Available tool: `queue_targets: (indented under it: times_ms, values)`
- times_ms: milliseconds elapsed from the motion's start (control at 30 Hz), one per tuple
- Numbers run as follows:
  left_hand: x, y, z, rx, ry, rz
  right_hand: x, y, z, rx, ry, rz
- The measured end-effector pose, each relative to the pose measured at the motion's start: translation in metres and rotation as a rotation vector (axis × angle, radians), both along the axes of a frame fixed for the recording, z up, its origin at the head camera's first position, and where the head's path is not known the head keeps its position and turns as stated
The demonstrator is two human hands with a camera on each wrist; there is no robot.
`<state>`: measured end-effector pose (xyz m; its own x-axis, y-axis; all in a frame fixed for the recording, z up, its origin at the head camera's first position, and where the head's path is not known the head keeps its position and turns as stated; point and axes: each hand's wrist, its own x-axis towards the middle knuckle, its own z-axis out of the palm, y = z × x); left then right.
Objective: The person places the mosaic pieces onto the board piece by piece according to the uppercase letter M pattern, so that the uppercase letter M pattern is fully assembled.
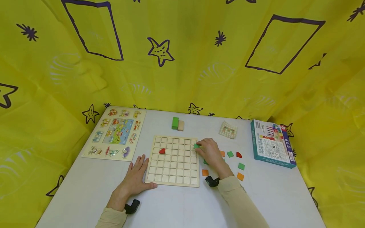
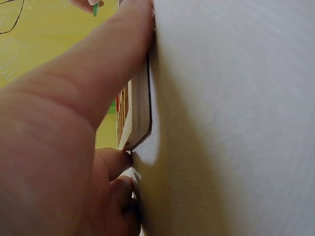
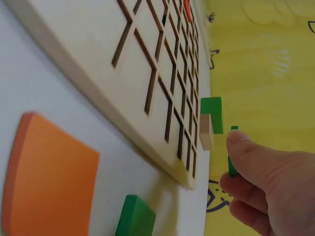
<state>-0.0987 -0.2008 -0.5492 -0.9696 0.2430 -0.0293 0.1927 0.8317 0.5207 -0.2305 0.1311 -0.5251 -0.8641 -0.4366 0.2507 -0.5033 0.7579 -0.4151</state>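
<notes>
A wooden grid board [image 1: 173, 161] lies in the middle of the table, with one red quarter-circle tile [image 1: 162, 151] in a cell left of centre. My right hand [image 1: 211, 154] pinches a green square tile [image 1: 196, 146] between thumb and fingers, above the board's right edge; in the right wrist view the green tile [image 3: 232, 152] shows edge-on. Flat on the table with fingers spread, my left hand [image 1: 137, 177] rests at the board's lower left corner. The left wrist view shows the thumb [image 2: 93, 64] along the board's near edge.
Loose tiles lie right of the board, among them an orange square [image 1: 240, 176], a green square [image 1: 241, 166] and a red quarter-circle [image 1: 239, 154]. Behind stand green and plain blocks [image 1: 175, 123]. A pattern card [image 1: 228, 130], a boxed set [image 1: 273, 144] and a picture puzzle [image 1: 114, 134] lie around.
</notes>
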Motion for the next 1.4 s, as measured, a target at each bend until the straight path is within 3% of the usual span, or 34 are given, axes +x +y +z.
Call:
queue_targets:
  times_ms: [300,600,1167,1400]
  values:
    - [-0.001,-0.001,0.0,-0.005,-0.02,-0.001,-0.001,-0.017,0.007,0.046,0.006,0.035]
    - [-0.001,-0.001,0.0,0.005,-0.015,-0.007,0.001,-0.03,0.006,0.032,-0.085,0.044]
    - [-0.002,0.0,0.001,-0.009,-0.028,-0.006,0.004,-0.063,0.003,0.076,-0.005,0.16]
    - [-0.002,-0.001,0.0,-0.025,-0.041,-0.004,0.007,-0.078,0.002,0.104,-0.018,0.198]
